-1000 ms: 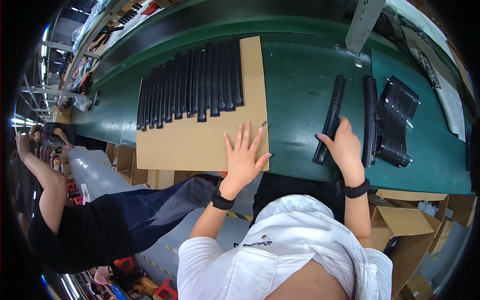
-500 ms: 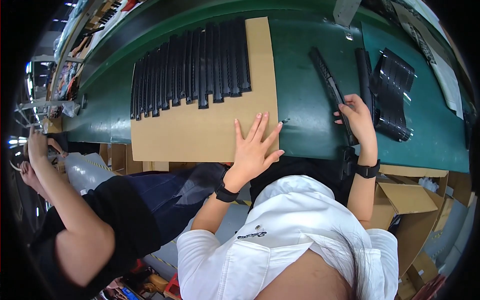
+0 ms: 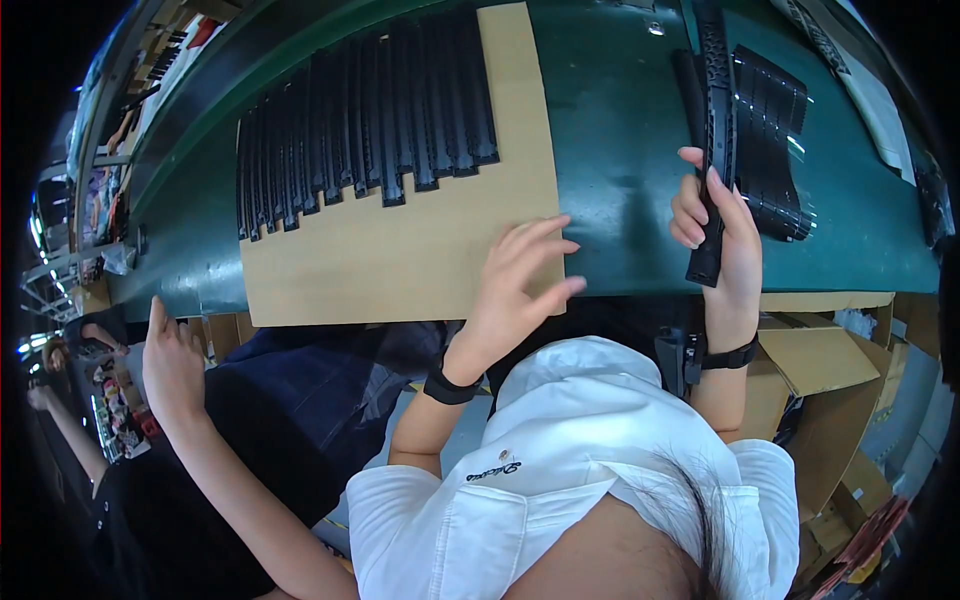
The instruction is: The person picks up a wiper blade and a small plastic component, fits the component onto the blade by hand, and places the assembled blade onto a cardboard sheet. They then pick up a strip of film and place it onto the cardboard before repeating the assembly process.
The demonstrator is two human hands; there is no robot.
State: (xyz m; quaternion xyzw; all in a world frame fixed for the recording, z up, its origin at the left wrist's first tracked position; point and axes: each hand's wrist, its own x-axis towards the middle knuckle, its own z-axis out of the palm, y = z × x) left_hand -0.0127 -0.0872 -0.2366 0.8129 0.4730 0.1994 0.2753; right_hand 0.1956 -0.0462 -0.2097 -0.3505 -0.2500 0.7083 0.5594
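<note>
My right hand [image 3: 735,225] is wrapped round a long black ridged strip [image 3: 716,130], which stands nearly upright in the view over the right part of the green table. My left hand [image 3: 510,285] hovers at the right edge of a flat cardboard sheet [image 3: 370,275], fingers apart and holding nothing. Whether its fingertips touch the cardboard I cannot tell. Side by side on that sheet lie several similar black strips [image 3: 385,120], their near ends uneven. Just behind the held strip are another black strip [image 3: 688,90] and a curled glossy black sheet [image 3: 770,135].
The green table [image 3: 615,150] runs across the view. At the left a co-worker's hand [image 3: 172,365] reaches toward the table edge. Open cardboard boxes [image 3: 825,365] stand below the table on the right. A whitish wrapped roll [image 3: 870,115] lies at the far right.
My right hand has lifted the black strip off the table and turned it more upright. My left hand has risen from lying flat on the cardboard. The co-worker's arm has shifted.
</note>
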